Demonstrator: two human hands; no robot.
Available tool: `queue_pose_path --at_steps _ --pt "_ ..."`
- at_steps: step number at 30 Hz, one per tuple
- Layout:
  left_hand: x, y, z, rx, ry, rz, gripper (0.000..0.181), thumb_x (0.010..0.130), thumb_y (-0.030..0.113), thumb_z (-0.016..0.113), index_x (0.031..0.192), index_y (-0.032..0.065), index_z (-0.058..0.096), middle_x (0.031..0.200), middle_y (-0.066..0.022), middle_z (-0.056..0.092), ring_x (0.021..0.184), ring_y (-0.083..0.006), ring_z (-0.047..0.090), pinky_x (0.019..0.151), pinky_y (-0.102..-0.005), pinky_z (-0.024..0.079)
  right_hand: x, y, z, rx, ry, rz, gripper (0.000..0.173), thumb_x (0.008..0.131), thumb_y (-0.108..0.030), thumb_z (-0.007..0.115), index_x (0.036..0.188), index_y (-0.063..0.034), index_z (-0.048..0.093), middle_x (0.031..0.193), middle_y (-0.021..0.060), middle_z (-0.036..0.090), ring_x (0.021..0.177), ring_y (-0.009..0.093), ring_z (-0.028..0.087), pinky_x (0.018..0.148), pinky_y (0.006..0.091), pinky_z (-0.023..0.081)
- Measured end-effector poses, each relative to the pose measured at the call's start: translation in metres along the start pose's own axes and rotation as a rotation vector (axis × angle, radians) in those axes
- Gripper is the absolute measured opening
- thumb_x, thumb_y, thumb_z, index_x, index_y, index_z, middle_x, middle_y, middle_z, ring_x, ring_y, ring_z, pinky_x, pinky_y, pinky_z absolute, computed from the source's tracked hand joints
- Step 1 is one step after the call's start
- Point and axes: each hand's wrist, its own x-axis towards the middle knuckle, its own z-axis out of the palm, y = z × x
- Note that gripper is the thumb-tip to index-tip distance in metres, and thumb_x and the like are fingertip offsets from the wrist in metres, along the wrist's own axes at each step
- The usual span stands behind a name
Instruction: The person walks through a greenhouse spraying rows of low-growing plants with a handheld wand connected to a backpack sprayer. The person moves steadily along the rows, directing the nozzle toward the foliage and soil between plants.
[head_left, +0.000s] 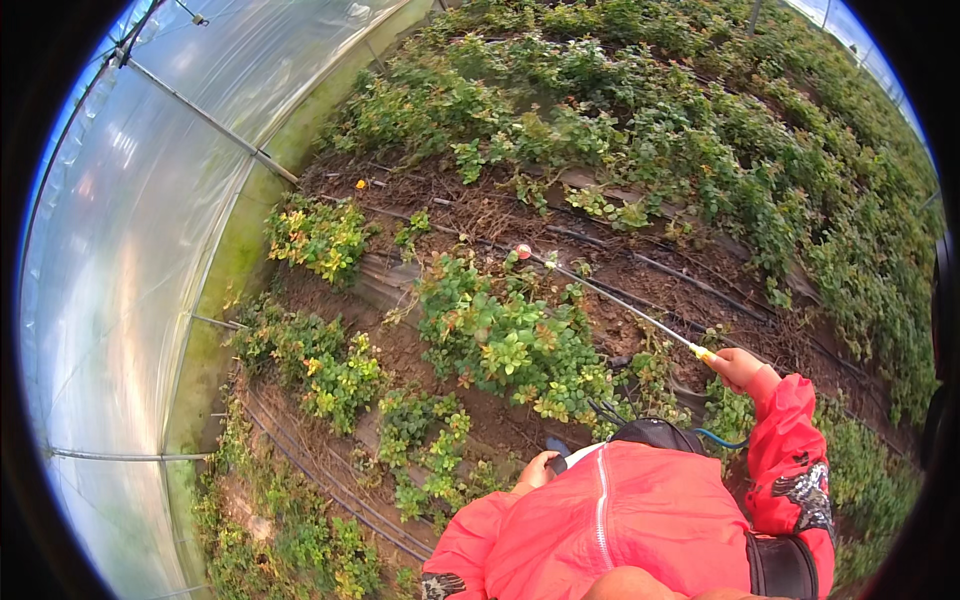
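My right hand (739, 369) grips the yellow handle (703, 353) of a spray lance. Its thin metal tube (630, 308) slants up and left over the bed. The lance's far end lies near a round red-and-white thing (523, 251), which looks like a rose bloom. A leafy rose bush (510, 330) grows just below the tube. Close to my waist, my left hand (536, 471) is closed around a dark grip (557, 464); what it belongs to is hidden by my red jacket (600, 517). From beside my right forearm a blue hose (724, 440) curves toward my waist.
Dense rose rows (637, 120) fill the far side and right. Black irrigation pipes (697, 283) run along the soil among dry stems. A clear plastic greenhouse wall (135, 247) with metal poles (210, 120) bounds the left. Smaller bushes (337, 382) stand near it. A black strap (781, 566) crosses my side.
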Motion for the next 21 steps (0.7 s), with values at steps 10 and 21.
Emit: queue_pose_path --at_steps 10,21 --pt "-0.001 0.008 -0.003 0.112 0.011 0.052 0.033 0.081 -0.005 0.059 0.113 0.0045 0.057 0.102 -0.0102 0.063 0.091 -0.0171 0.06 0.081 -0.0305 0.048 -0.024 0.003 -0.003 -0.027 0.15 0.029 0.036 0.096 -0.04 0.049 0.092 -0.0051 0.058 0.057 0.0002 0.05 0.04 0.01 0.044 0.038 0.0273 0.035" --pt "-0.017 0.049 0.005 0.311 0.041 0.12 0.038 0.078 -0.011 0.058 0.113 0.0039 0.056 0.1 -0.0094 0.062 0.089 -0.0171 0.059 0.08 -0.0298 0.047 0.06 0.025 0.024 0.133 0.28 0.019 0.04 0.095 -0.044 0.049 0.101 -0.0052 0.059 0.056 0.0022 0.049 0.04 0.013 0.044 0.039 0.0305 0.036"
